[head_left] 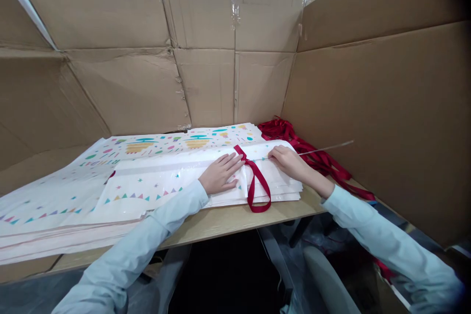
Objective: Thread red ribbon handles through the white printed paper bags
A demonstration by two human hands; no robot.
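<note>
My left hand lies flat, fingers stretched out, on a folded white printed sheet with coloured bunting and stars. Its fingertips touch or almost touch a dark red ribbon, which loops down over the sheet's near edge. Further right, my right hand is closed in a pinch on a thin whitish strip. One end of this strip sticks out to the right past the hand, and a thin line runs left from the fingertips along the sheet. More layers of white sheet lie underneath.
Large white printed sheets are stacked on the left of the wooden table. A heap of red ribbons lies at the back right, trailing along the side. Cardboard walls enclose the back and both sides. A chair part is below.
</note>
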